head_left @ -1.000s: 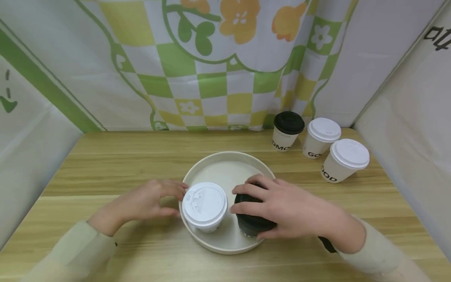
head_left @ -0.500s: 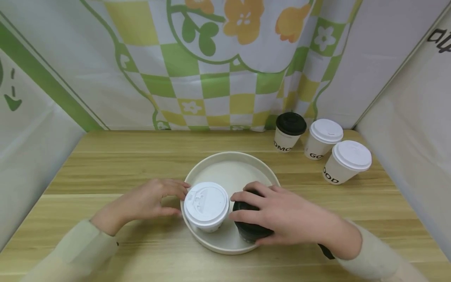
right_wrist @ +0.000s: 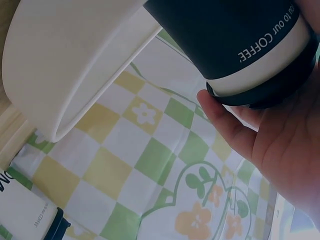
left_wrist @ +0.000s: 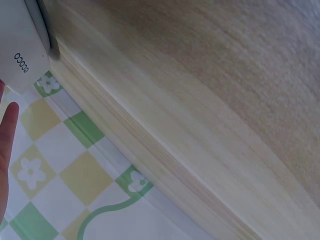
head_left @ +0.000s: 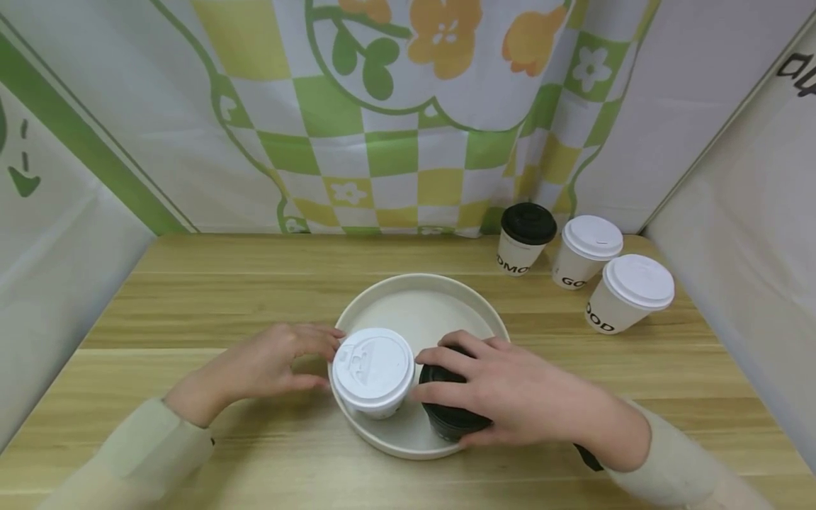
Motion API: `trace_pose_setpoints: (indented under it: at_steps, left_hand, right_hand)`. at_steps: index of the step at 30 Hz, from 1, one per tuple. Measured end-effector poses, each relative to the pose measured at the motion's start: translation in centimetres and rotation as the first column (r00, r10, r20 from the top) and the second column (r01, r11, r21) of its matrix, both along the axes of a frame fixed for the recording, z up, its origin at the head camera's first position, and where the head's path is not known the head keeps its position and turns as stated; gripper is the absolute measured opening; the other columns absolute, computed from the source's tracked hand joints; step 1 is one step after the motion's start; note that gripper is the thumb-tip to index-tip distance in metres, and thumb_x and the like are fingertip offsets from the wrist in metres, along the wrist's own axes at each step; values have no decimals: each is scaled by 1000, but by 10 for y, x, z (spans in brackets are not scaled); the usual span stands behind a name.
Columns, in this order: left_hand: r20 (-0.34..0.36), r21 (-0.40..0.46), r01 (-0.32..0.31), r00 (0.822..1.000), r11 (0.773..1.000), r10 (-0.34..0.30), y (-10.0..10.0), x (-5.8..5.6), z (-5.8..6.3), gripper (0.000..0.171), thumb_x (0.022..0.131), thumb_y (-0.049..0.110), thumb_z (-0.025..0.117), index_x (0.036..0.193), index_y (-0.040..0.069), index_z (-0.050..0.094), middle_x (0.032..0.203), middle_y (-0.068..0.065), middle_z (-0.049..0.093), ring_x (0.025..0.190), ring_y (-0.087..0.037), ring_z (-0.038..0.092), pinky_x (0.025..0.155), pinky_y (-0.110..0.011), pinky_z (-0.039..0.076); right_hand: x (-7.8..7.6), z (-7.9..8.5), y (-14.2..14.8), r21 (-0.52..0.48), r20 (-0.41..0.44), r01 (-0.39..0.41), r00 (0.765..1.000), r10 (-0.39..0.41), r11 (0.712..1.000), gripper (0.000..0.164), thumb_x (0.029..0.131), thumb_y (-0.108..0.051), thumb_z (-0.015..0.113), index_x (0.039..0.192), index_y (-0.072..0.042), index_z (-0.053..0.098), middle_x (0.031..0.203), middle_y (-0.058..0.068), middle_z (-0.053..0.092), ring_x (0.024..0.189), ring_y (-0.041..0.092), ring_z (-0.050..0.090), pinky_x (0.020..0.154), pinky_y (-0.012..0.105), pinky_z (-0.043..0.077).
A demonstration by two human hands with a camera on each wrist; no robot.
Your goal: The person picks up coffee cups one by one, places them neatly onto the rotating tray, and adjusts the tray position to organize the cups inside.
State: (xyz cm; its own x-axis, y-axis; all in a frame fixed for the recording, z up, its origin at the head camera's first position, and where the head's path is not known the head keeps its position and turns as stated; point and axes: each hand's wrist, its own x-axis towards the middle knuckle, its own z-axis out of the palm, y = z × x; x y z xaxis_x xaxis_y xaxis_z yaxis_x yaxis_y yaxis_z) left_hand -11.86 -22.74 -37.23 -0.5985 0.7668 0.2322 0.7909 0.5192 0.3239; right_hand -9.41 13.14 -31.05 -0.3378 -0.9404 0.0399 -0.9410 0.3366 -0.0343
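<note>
My right hand (head_left: 516,389) grips a dark paper coffee cup (head_left: 454,407) from above, its fingers over the black lid. In the right wrist view, this coffee cup (right_wrist: 235,40) shows pale lettering and a white band below the lid. It sits at the near right of a round cream tray (head_left: 414,281). Beside it on the tray stands a white-lidded coffee cup (head_left: 375,372). My left hand (head_left: 274,361) is at the tray's left edge, fingers bent loosely near that cup; whether they touch the rim or the cup, I cannot tell.
At the back right of the wooden table (head_left: 223,283) stand three more cups: one with a black lid (head_left: 525,237), one with a white lid (head_left: 586,251), and a nearer white-lidded one (head_left: 627,294). A checked cloth (head_left: 389,149) hangs behind the table.
The right hand and the dark cup have shifted slightly toward me on the tray. The left hand stays at the tray's edge. The head view has moved a little.
</note>
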Motion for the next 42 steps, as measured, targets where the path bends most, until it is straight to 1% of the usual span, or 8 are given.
trace_pose_setpoints:
  at_steps: [13, 20, 24, 27, 33, 35, 39, 42]
  left_hand:
    - [-26, -14, -7, 1000, 1000, 7, -1, 0, 1, 32, 76, 26, 84, 104, 15, 73, 119, -4, 73, 118, -29, 66, 101, -48, 56]
    - [-29, -5, -6, 1000, 1000, 6, -2, 0, 1, 32, 76, 25, 84, 105, 15, 73, 118, -3, 73, 118, -29, 66, 101, -48, 56]
    - [-23, -8, -8, 1000, 1000, 8, -1, 1, 1, 31, 77, 25, 83, 104, 16, 73, 118, -3, 73, 118, -29, 66, 101, -48, 56]
    - [-35, -14, -5, 999, 1000, 4, -2, 1, 1, 32, 77, 26, 83, 105, 14, 73, 119, -5, 73, 118, -30, 66, 101, -49, 56]
    - [-84, -4, 12, 996, 1000, -12, -3, 2, 0, 37, 77, 27, 83, 110, 12, 74, 120, -6, 73, 117, -29, 67, 100, -47, 57]
    - [-98, 4, 16, 995, 1000, -15, -4, 3, 0, 39, 76, 29, 83, 110, 12, 75, 120, -6, 73, 116, -28, 67, 99, -47, 57]
    - [-113, 14, 22, 993, 1000, -20, -4, 2, 0, 40, 75, 33, 83, 108, 13, 75, 119, -5, 73, 116, -28, 67, 98, -46, 57]
    - [-124, 14, 21, 992, 1000, -19, -4, 2, -1, 40, 76, 36, 82, 108, 13, 75, 119, -5, 73, 116, -28, 68, 98, -46, 57]
  right_hand:
    - [5, -2, -2, 1, -45, 22, 999, -22, 1000, 93, 72, -59, 81, 150, -31, 37, 148, -1, 44, 129, 24, 44, 83, 41, 57]
    - [5, -4, -1, -6, -37, 34, 999, -34, 999, 105, 69, -63, 79, 155, -32, 28, 151, -2, 41, 131, 22, 42, 86, 41, 56]
    - [4, -3, 1, 3, -7, 43, 999, -43, 999, 109, 68, -77, 64, 158, -36, 18, 158, -1, 35, 139, 28, 38, 92, 48, 56]
    - [4, 0, 4, -20, 1, 51, 999, -51, 999, 106, 70, -85, 51, 158, -36, 17, 161, -1, 31, 144, 33, 35, 97, 54, 54]
    - [-1, 9, 10, -101, -52, 57, 997, -63, 993, 102, 77, -86, 47, 159, -33, 18, 169, 1, 12, 153, 37, 17, 99, 60, 51]
    - [-3, 12, 13, -119, -81, 67, 994, -77, 991, 99, 79, -87, 39, 159, -34, 17, 169, 2, 6, 155, 36, 9, 104, 62, 48]
    - [-12, 18, 22, -150, -130, 119, 982, -139, 981, 95, 81, -88, 21, 159, -34, 19, 169, 7, 4, 156, 35, -1, 114, 67, 35]
    - [-20, 22, 33, -153, -146, 193, 965, -216, 969, 97, 80, -90, 19, 159, -34, 19, 169, 6, 1, 156, 35, -6, 115, 72, 27]
